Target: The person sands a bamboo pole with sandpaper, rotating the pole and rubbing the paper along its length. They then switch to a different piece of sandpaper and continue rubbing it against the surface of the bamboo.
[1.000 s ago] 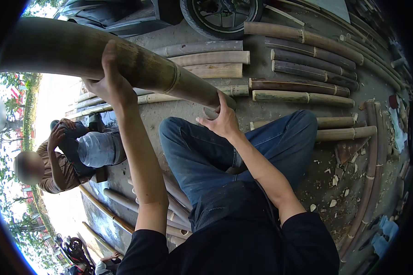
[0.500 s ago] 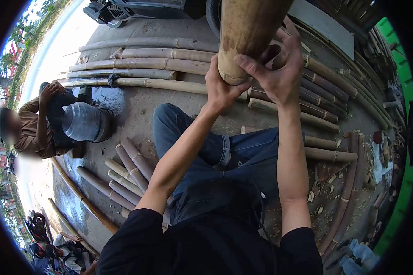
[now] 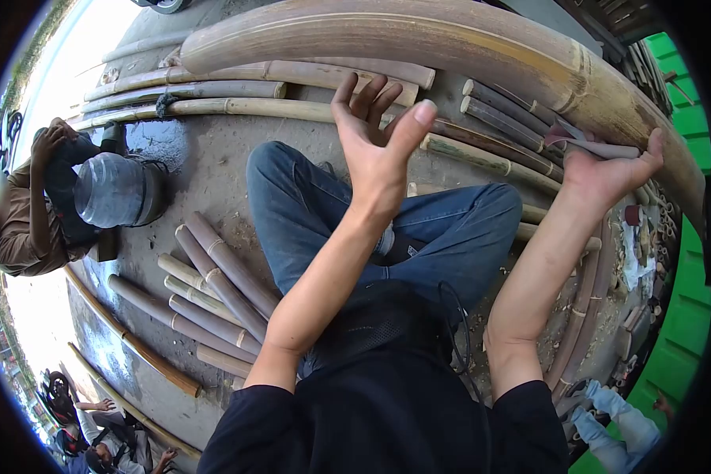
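A thick bamboo pole [image 3: 419, 39] stretches across the top of the view, close to the camera. Below its middle, my left hand [image 3: 375, 146] is raised with the fingers apart and nothing in it. My right hand [image 3: 612, 170] is under the pole's right part, holding a folded reddish-brown sheet [image 3: 600, 148] against the underside. Part of the sheet and some right fingers are hidden. My crossed legs in jeans [image 3: 458, 237] lie below.
Long bamboo poles [image 3: 245, 107] lie behind my legs. Shorter pieces [image 3: 221, 272] are piled at left. A seated person [image 3: 24, 213] is beside a clear plastic container [image 3: 114, 189]. Green panels [image 3: 675, 347] stand at right; more people are at the lower left.
The pole has swung from pointing toward me to lying across the view. My left hand has let go of it and opened; my right hand has moved right with the sheet.
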The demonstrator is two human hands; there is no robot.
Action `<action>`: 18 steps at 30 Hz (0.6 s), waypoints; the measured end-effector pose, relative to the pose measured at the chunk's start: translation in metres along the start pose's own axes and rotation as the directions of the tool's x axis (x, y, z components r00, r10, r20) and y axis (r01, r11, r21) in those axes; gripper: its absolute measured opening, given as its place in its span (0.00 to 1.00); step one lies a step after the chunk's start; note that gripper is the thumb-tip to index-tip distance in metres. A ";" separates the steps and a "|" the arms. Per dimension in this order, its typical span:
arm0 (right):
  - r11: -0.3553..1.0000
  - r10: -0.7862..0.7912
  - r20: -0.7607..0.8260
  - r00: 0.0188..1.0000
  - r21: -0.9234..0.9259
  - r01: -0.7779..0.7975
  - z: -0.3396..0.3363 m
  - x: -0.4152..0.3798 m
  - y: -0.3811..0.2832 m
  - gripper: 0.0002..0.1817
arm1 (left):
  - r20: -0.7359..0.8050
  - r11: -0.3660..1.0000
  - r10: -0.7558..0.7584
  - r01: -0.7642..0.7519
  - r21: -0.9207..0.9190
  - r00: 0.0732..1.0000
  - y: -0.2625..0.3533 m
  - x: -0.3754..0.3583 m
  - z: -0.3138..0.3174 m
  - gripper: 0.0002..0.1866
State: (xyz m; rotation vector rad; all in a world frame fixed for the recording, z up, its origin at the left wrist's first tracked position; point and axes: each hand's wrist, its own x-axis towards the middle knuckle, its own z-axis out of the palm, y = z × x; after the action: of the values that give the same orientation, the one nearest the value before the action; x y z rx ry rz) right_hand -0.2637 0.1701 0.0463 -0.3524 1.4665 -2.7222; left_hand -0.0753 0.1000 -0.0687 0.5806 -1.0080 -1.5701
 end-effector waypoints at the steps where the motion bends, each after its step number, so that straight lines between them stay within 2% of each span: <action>1: 1.000 -0.006 -0.006 1.000 -0.001 0.006 -0.004 -0.005 0.010 0.43 | 0.084 0.973 -0.128 0.142 -0.183 0.988 0.003 0.019 -0.007 0.57; 3: 0.977 0.210 -0.036 0.977 0.044 -0.209 -0.015 -0.012 0.031 0.38 | 0.232 0.935 -0.015 0.096 -0.342 0.973 0.022 0.052 -0.007 0.47; 5: 0.913 0.377 0.044 0.925 0.154 -0.379 -0.019 -0.028 0.048 0.35 | 0.025 0.951 0.022 -0.013 -0.307 0.999 0.052 0.070 0.005 0.43; 7: 0.852 0.502 -0.026 0.865 0.187 -0.489 -0.002 -0.057 0.053 0.31 | -0.113 0.958 0.107 -0.133 -0.256 0.988 0.076 0.078 0.006 0.37; 9: 0.718 0.618 0.164 0.769 0.281 -0.637 -0.007 -0.071 0.067 0.32 | -0.181 0.910 0.355 -0.383 -0.158 0.917 0.114 0.086 0.004 0.32; 11: 0.553 0.649 0.378 0.660 0.361 -0.751 -0.005 -0.092 0.073 0.29 | -0.196 0.794 0.604 -0.606 0.055 0.773 0.155 0.086 0.011 0.28; 12: 0.428 0.674 0.441 0.592 0.420 -0.800 0.000 -0.113 0.074 0.28 | 0.096 0.878 0.460 -0.437 -0.194 0.883 0.195 0.076 -0.004 0.28; 13: 0.303 0.676 0.515 0.527 0.458 -0.836 0.006 -0.130 0.075 0.27 | 0.404 0.911 0.332 -0.179 -0.372 0.852 0.226 0.069 -0.016 0.28; 14: 0.292 0.669 0.524 0.527 0.466 -0.835 0.004 -0.138 0.079 0.27 | 0.425 0.912 0.368 -0.233 -0.337 0.827 0.242 0.062 -0.013 0.29; 16: 0.016 0.577 0.764 0.290 0.344 -0.939 -0.001 -0.151 0.087 0.29 | 0.225 0.863 0.504 -0.474 -0.174 0.834 0.250 0.061 -0.002 0.29; 17: 0.010 0.568 0.769 0.294 0.351 -0.936 -0.003 -0.149 0.085 0.29 | 0.173 0.842 0.539 -0.528 -0.110 0.824 0.254 0.061 0.006 0.29; 18: 0.036 0.667 0.727 0.163 0.187 -0.982 -0.009 -0.145 0.079 0.31 | 0.130 0.828 0.560 -0.558 -0.055 0.819 0.254 0.061 0.011 0.29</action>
State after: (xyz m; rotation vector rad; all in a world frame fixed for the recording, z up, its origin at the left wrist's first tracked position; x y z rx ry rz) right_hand -0.1309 0.1525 -0.0507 0.0256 0.1963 -1.6177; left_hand 0.0366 0.0425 0.1610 0.1307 -1.1453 -1.0949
